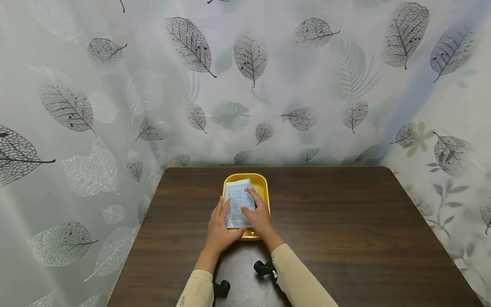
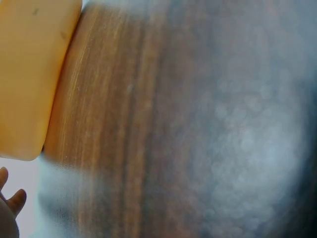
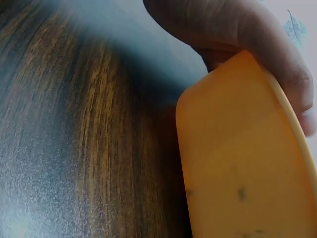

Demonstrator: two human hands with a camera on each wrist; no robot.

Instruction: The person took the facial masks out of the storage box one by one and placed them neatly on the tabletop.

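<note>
In the head view, a pale, flat packet (image 1: 238, 204) printed with small text lies in a yellow tray (image 1: 261, 183). My left hand (image 1: 220, 228) is at the packet's lower left, its fingers extended along the left edge and its thumb spread toward the near rim. From the right, my right hand (image 1: 261, 217) reaches over the packet with index finger and thumb spread apart on its top face. The right wrist view has a hand's finger (image 3: 277, 54) over the rim of the tray (image 3: 237, 148). Fingertips (image 2: 18, 199) appear beside the tray (image 2: 29, 74) in the left wrist view.
The tray stands on a dark wood-grain table (image 1: 337, 213), near its far edge. A leaf-patterned curtain (image 1: 276, 98) hangs behind and along both sides. Black wrist devices (image 1: 263, 268) sit under both forearms, just above the tabletop.
</note>
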